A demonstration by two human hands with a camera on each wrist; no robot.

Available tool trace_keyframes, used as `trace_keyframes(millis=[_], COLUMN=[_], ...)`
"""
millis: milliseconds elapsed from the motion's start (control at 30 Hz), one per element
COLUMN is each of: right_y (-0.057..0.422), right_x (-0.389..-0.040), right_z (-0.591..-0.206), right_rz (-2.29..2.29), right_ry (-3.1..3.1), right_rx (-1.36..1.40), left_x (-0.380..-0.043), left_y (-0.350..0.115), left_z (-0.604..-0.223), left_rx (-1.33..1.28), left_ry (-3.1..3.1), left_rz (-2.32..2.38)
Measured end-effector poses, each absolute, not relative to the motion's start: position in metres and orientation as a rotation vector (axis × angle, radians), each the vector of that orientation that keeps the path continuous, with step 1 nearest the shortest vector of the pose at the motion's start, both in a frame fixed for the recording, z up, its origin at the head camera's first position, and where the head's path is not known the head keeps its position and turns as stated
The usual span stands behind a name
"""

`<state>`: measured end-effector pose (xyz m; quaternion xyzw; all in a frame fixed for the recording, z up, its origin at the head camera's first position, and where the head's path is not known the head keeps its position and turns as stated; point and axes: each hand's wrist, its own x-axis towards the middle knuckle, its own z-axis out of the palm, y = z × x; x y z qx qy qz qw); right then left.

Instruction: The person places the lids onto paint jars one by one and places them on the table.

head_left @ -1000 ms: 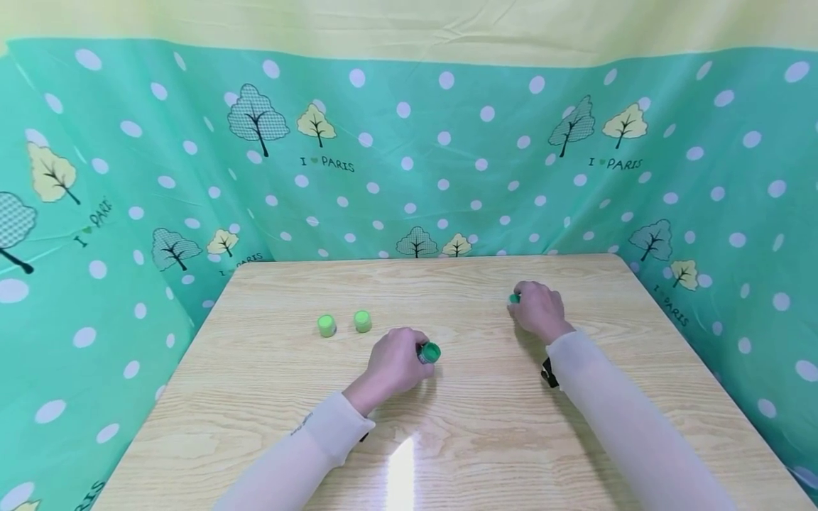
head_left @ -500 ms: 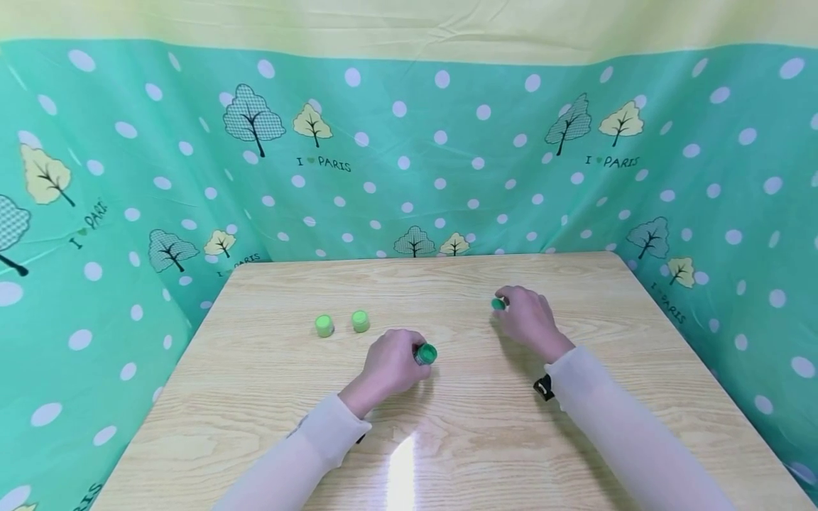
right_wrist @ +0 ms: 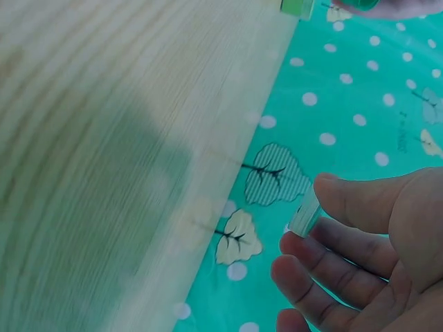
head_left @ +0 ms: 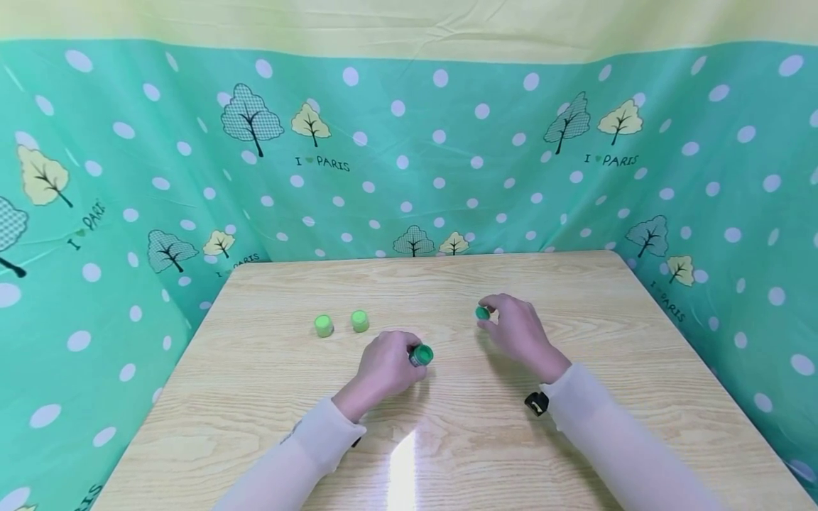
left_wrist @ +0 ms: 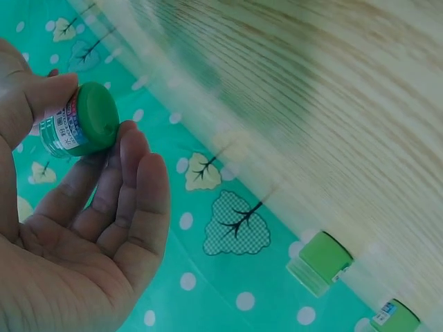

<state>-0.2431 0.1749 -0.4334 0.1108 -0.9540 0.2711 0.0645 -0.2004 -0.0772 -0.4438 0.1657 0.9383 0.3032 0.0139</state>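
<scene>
My left hand [head_left: 387, 363] grips a small paint jar [head_left: 421, 355] of dark green paint above the middle of the table. The jar's round green mouth faces up toward the head camera. In the left wrist view, thumb and fingertips hold this jar, which has a printed label and a clear rim. To the right, my right hand [head_left: 519, 333] pinches a small round lid [head_left: 482, 313] between thumb and fingers. That lid looks green in the head view and pale, see-through in the right wrist view. A gap separates lid and jar.
Two light green paint jars stand left of the left hand: one farther left [head_left: 324, 326], the other jar [head_left: 360, 321] nearer it. All this is on a wood-grain table [head_left: 287, 440]. A green dotted curtain [head_left: 409, 163] hangs behind and at both sides.
My right hand has moved left and slightly nearer me with the lid, narrowing the gap to the jar. The left hand, still gripping the jar, has shifted only slightly left.
</scene>
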Motion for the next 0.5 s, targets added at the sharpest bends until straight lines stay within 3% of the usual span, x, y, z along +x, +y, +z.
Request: trace_keyframes(millis=[500], right_y=[0.159], right_x=[-0.213], right_z=[-0.434], right_rz=[0.872], right_ry=[-2.797], right_rx=[0.457], left_x=[-0.199], left_y=[-0.081], left_z=[-0.44], left_rx=[0.516], left_ry=[2.998], left_rz=[0.947])
